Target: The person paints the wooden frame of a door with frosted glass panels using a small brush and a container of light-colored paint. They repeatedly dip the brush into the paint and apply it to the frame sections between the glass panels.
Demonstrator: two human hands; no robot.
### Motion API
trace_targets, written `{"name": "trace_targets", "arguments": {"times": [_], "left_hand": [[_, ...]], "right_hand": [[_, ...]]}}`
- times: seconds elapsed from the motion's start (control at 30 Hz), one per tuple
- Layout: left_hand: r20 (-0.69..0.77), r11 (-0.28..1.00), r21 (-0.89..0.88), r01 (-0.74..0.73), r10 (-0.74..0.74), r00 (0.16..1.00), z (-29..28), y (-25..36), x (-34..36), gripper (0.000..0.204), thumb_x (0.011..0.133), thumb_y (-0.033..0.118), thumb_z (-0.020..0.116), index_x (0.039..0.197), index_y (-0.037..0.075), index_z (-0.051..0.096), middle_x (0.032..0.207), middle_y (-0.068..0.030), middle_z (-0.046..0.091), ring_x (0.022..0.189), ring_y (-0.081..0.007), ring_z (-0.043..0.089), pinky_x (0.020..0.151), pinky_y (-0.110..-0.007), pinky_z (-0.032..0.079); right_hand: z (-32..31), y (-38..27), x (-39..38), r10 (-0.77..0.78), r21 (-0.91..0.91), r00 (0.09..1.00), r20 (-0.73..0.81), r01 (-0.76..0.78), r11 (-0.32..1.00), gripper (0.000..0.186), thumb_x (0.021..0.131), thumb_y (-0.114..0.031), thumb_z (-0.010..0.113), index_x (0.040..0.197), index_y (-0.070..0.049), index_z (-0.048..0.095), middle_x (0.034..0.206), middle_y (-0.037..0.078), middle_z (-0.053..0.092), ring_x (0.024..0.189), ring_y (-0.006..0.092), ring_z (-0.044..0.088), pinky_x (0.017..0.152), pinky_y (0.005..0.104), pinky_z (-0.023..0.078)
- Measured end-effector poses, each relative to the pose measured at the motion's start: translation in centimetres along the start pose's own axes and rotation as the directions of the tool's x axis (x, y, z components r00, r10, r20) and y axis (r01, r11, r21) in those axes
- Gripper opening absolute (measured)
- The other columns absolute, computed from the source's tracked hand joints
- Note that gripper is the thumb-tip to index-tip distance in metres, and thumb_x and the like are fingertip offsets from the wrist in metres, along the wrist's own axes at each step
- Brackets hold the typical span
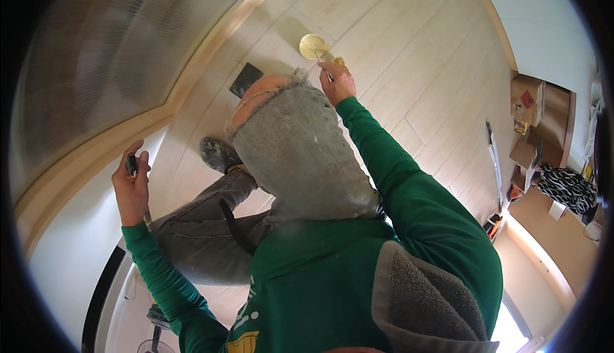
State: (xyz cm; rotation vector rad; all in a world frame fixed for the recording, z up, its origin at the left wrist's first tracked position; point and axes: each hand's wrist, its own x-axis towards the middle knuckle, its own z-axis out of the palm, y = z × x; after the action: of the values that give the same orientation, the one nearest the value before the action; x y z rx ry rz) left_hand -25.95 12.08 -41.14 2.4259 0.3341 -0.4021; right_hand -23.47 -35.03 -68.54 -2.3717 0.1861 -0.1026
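My left hand (133, 188), at the left beside the wooden-framed panel, is closed on a slim black-handled tool (132, 164); its working end is hard to make out. My right hand (339, 85) reaches forward past my raised knee and grips a thin handled tool (317, 55), whose tip is at a round container of pale yellow material (311, 44) on the floor. A small yellow object shows behind my fingers, too small to name. Just left of the knee lies a dark square piece (245, 80).
Wood-look tiled floor (422, 46) surrounds me. A wooden-framed translucent panel (121, 58) stands at the left. At the right are low shelves (551, 132) with cardboard boxes (527, 97) and a patterned cloth (566, 186); a long thin strip (494, 164) lies on the floor there.
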Motion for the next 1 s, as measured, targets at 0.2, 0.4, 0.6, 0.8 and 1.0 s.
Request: {"name": "trace_targets", "arguments": {"times": [0.2,0.4,0.6,0.8,1.0], "left_hand": [[-0.004,0.999,0.044,0.021,-0.02,1.0,-0.2,0.9,-0.1,0.039,0.105,0.033,0.062,0.132,0.005,0.066,0.07,-0.0014,0.054,0.064,-0.01,0.046,0.061,-0.027,0.041],[0.003,0.999,0.05,0.019,-0.02,1.0,-0.1,0.8,-0.1,0.038,0.105,0.032,0.062,0.132,0.005,0.066,0.07,-0.0019,0.053,0.064,-0.0104,0.045,0.061,-0.027,0.041],[0.005,0.999,0.042,0.007,-0.007,1.0,-0.1,0.8,-0.2,0.037,0.105,0.03,0.063,0.132,0.005,0.066,0.07,-0.0018,0.053,0.064,-0.0103,0.045,0.061,-0.027,0.041],[0.005,1.0,0.014,0.028,-0.028,1.0,0.1,0.5,-0.2,0.038,0.104,0.032,0.064,0.132,0.006,0.066,0.07,-0.0013,0.054,0.064,-0.0099,0.045,0.061,-0.027,0.041],[0.003,0.999,0.031,0.01,-0.01,1.0,0.2,0.5,-0.3,0.038,0.104,0.033,0.064,0.132,0.006,0.067,0.071,-0.0004,0.055,0.062,-0.0087,0.044,0.059,-0.026,0.04]], "right_hand": [[0.2,0.2,-0.1,0.001,-0.023,0.999,-0.033,-0.001,1.0,0.022,0.092,-0.016,0.065,0.111,-0.013,0.077,0.112,0.013,0.075,0.109,0.0354,0.067,0.095,0.0446,0.054],[-1.4,-1.6,-1.1,0.127,0.082,0.991,0.035,-0.13,0.988,0.025,0.092,-0.017,0.065,0.114,-0.012,0.077,0.112,0.015,0.075,0.108,0.0359,0.067,0.095,0.0443,0.054],[-2.6,-1.4,-2.9,0.127,0.094,0.99,0.056,-0.132,0.987,0.025,0.093,-0.018,0.066,0.115,-0.011,0.077,0.113,0.015,0.075,0.107,0.0352,0.068,0.094,0.044,0.055],[-2.8,-1.3,-3.2,0.122,0.095,0.992,0.032,-0.125,0.988,0.025,0.093,-0.018,0.066,0.114,-0.012,0.077,0.11,0.015,0.075,0.103,0.0345,0.069,0.091,0.0431,0.056],[-2.8,-2.1,-2.8,0.378,0.269,0.924,0.063,-0.38,0.885,0.028,0.096,-0.024,0.067,0.119,-0.011,0.076,0.107,0.015,0.076,0.091,0.0253,0.072,0.082,0.0345,0.057]]}}
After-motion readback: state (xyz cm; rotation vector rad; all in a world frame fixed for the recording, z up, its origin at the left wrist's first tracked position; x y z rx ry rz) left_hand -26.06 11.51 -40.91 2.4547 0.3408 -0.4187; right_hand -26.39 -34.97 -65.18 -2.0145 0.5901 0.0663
